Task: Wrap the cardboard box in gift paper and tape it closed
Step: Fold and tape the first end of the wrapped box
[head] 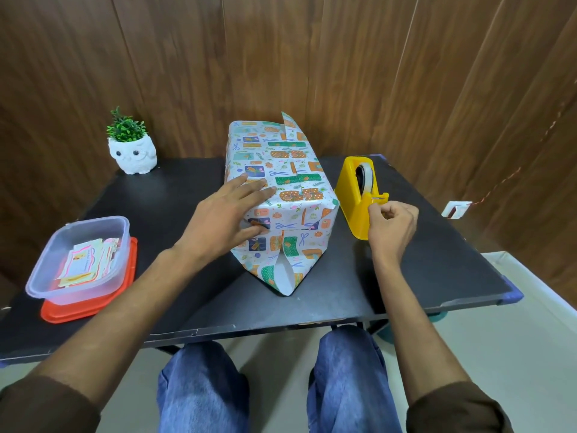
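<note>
The cardboard box (290,170) stands in the middle of the black table (175,195), covered in white gift paper with a colourful pattern. Its near end has a loose paper flap (285,275) lying on the table, and a paper corner sticks up at the far end. My left hand (228,214) lies flat on the box's near left top edge, thumb on the near face. My right hand (392,225) pinches the tape end at the cutter of the yellow tape dispenser (359,189), which stands just right of the box.
A clear plastic container (78,257) with paper labels sits on its red lid (90,307) at the table's left front. A white owl pot (132,154) with a green plant stands at the back left. Wooden walls close off the back and right.
</note>
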